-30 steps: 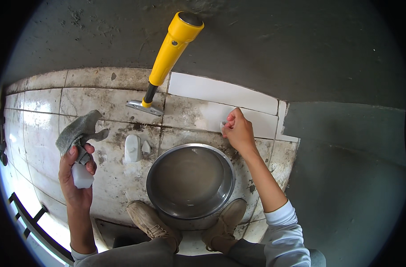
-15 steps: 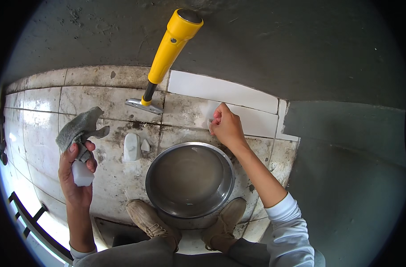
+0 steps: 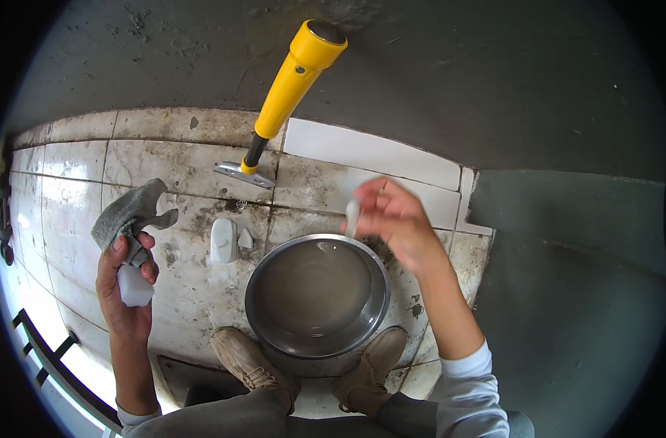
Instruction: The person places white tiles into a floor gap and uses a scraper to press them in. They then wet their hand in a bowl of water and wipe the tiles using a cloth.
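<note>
Two hands, left hand [image 3: 125, 292] fingers clamped on grey cloth [image 3: 129, 212], right hand [image 3: 399, 223] fingers pinching white piece [image 3: 352, 217]

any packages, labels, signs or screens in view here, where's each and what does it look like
No packages, signs or screens show.
Nearest to a label: a small dark mark on the side of the yellow scraper handle, upper middle, too small to make out.
The white block in the left hand and the white piece in the right hand are plain.
</note>
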A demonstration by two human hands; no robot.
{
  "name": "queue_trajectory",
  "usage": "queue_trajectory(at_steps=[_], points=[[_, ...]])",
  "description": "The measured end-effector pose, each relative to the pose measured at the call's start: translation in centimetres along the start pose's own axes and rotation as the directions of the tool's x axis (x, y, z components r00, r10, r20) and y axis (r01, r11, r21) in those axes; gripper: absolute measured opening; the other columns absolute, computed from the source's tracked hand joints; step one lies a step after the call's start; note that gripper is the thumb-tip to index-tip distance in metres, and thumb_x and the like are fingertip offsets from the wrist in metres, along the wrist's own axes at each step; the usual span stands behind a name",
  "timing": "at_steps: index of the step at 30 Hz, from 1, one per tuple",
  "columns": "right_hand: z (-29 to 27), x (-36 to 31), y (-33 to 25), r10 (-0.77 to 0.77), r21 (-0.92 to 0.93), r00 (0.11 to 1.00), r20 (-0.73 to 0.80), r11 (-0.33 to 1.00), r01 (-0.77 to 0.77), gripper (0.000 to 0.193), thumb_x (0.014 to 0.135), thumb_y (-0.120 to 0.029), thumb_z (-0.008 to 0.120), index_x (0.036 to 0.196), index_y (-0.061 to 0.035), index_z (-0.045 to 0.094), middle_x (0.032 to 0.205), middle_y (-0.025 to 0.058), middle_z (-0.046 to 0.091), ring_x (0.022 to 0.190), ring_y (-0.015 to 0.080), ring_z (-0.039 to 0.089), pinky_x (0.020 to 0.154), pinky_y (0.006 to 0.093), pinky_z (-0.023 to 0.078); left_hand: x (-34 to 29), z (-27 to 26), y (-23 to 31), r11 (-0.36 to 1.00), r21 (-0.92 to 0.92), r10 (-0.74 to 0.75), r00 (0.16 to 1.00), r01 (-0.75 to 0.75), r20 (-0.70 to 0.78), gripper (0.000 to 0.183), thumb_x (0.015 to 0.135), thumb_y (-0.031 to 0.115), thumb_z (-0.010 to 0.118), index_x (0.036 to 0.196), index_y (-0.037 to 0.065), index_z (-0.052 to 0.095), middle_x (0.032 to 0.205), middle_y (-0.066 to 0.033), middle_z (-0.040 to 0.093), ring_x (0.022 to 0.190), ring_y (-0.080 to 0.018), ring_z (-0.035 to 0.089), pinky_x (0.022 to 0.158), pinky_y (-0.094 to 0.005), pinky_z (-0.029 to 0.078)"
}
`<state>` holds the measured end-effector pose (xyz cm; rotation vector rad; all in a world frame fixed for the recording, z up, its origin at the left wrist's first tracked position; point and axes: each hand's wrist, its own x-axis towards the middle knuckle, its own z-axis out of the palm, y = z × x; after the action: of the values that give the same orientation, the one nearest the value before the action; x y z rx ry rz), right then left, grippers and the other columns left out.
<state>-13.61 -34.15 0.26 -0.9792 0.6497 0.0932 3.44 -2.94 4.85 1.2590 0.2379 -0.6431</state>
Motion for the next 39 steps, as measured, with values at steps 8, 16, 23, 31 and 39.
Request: queue_trajectory(at_steps=[8, 16, 23, 31, 39], points=[[6.4, -4.9, 7.2, -0.056, -0.712, 0.935, 0.350, 0.633, 0.304, 0.019, 0.079, -0.001, 0.064, 0.097, -0.0029, 0.060, 0.094, 0.0072, 0.055, 0.084, 0.0214, 0.060, 0.076, 0.0255, 0.053, -0.1, 0.5, 0.1, 1.000, -0.002, -0.007, 1.000, 0.007, 0.027, 0.022, 0.094, 0.019, 0.052, 0.106, 0.001, 0.054, 0.090, -0.0109, 0.063, 0.057, -0.0122, 0.053, 0.054, -0.0218, 0.044], [4.1, -4.1, 13.0, -0.304, -0.905, 0.858, 0.415, -0.044, 0.422, 0.024, 0.074, 0.001, 0.058, 0.098, -0.0016, 0.056, 0.096, 0.0112, 0.052, 0.092, 0.0256, 0.057, 0.073, 0.0352, 0.054, -0.6, 0.5, 0.0, 0.999, 0.036, 0.028, 1.000, -0.028, -0.006, 0.026, 0.092, 0.024, 0.052, 0.104, 0.001, 0.055, 0.088, -0.0088, 0.062, 0.058, -0.0094, 0.052, 0.055, -0.0214, 0.041], [5.7, -5.2, 11.1, -0.328, -0.850, 0.811, 0.485, 0.042, 0.526, 0.020, 0.075, -0.004, 0.059, 0.095, -0.0031, 0.056, 0.092, 0.0097, 0.052, 0.090, 0.0244, 0.057, 0.068, 0.0341, 0.054, -1.0, 0.8, 0.1, 0.999, 0.018, 0.026, 1.000, -0.026, 0.009, 0.026, 0.093, 0.023, 0.051, 0.106, 0.001, 0.054, 0.088, -0.0097, 0.062, 0.058, -0.0098, 0.052, 0.055, -0.0214, 0.042], [4.4, -5.0, 12.7, -0.287, -0.868, 0.822, 0.492, -0.086, 0.489, 0.017, 0.075, -0.005, 0.058, 0.092, -0.0025, 0.054, 0.098, 0.0088, 0.052, 0.094, 0.0217, 0.057, 0.068, 0.0315, 0.057, -1.1, 0.8, 0.2, 0.999, 0.029, 0.028, 0.999, -0.028, 0.021, 0.026, 0.093, 0.024, 0.052, 0.105, 0.001, 0.055, 0.088, -0.0096, 0.062, 0.058, -0.0099, 0.052, 0.055, -0.0211, 0.041], [4.4, -4.8, 11.3, -0.166, -0.946, 0.935, 0.313, 0.035, 0.322, 0.037, 0.072, -0.004, 0.060, 0.109, -0.0001, 0.052, 0.107, 0.0135, 0.054, 0.109, 0.0310, 0.053, 0.086, 0.0384, 0.051, -0.9, 1.0, 0.2, 1.000, 0.000, 0.015, 0.999, -0.015, 0.046, 0.021, 0.094, 0.020, 0.052, 0.103, 0.001, 0.053, 0.090, -0.0112, 0.061, 0.057, -0.0118, 0.053, 0.054, -0.0220, 0.045]])
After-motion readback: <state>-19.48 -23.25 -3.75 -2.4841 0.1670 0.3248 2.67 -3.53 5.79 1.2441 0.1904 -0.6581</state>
